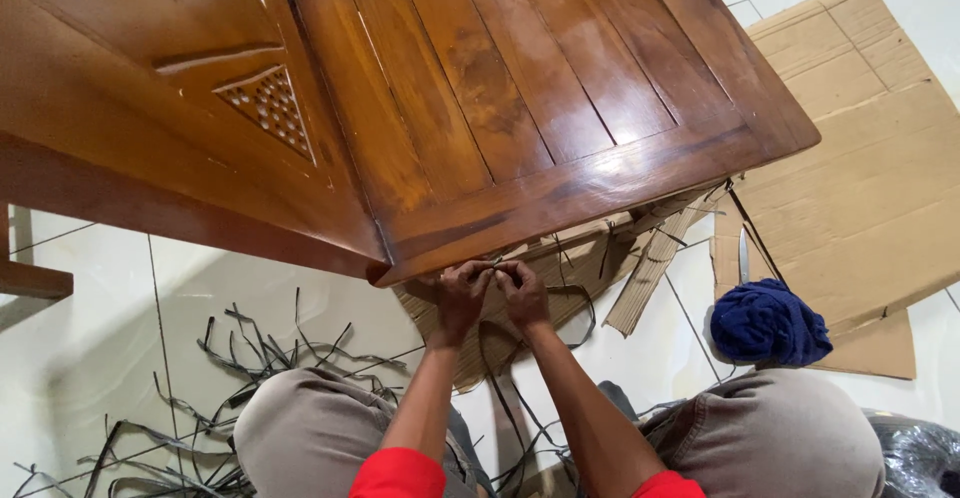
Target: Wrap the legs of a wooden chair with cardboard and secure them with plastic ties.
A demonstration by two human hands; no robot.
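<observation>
My left hand [458, 292] and my right hand [522, 289] meet fingertip to fingertip just under the near edge of a glossy brown wooden chair seat [520, 88]. Both pinch a thin dark strip [500, 378] that trails down between my knees. Woven strip work [560, 278] shows under the seat edge, behind my fingers. What my fingertips grip exactly is small and partly hidden by the seat rim.
A carved wooden backrest panel [200, 88] lies at the left. Loose dark strips [250, 358] litter the white tiled floor at the lower left. Flattened cardboard [860, 158] lies at the right, with a knife blade [743, 255] and a blue cloth bundle [768, 323] on it.
</observation>
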